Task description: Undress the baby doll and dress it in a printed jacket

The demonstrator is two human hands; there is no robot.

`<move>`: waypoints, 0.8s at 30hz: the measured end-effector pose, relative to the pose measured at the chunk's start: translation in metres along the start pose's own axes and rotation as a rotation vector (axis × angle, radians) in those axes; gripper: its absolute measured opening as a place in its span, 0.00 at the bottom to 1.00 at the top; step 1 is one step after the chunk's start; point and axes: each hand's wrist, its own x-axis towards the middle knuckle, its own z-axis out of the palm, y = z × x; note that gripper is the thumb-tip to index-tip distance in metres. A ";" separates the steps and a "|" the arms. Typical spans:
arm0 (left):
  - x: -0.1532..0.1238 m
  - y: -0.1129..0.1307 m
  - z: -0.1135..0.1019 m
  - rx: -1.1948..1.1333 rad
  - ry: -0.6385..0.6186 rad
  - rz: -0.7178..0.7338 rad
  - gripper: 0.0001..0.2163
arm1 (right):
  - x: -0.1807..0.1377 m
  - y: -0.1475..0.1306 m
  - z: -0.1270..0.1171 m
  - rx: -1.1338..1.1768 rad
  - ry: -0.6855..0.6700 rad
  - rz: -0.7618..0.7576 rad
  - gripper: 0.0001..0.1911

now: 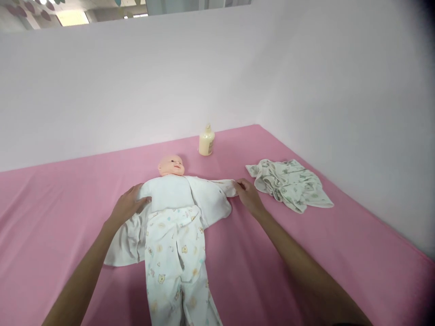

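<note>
A baby doll lies on its back, its head toward the white wall. It wears printed baby trousers, and a white baby shirt is spread around its upper body. My right hand pinches the end of the shirt's sleeve, stretched out to the right. On the other side, my left hand rests at the doll's shoulder on the shirt, thumb and fingers apart. The shirt's left part hangs loose below that hand. The doll's arms are hidden by the cloth.
A pink sheet covers the bed. Behind the doll's head stands a pump bottle of pale yellow liquid. A crumpled printed baby garment lies to the right. White walls border the bed at the back and right.
</note>
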 end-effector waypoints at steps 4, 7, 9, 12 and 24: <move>0.003 -0.013 0.010 -0.012 0.008 0.013 0.32 | 0.007 -0.005 -0.009 0.095 0.122 -0.001 0.18; 0.001 -0.019 0.014 -0.034 0.002 0.011 0.32 | 0.010 -0.011 -0.015 0.124 0.153 -0.019 0.18; 0.000 -0.021 0.015 -0.037 -0.001 0.016 0.32 | 0.012 -0.015 -0.019 0.114 0.172 -0.023 0.19; -0.004 -0.021 0.013 -0.042 -0.017 0.020 0.32 | 0.017 -0.018 -0.024 0.111 0.188 -0.008 0.19; -0.015 -0.019 0.001 -0.040 -0.092 -0.072 0.32 | 0.026 0.008 -0.018 -0.035 0.141 0.039 0.18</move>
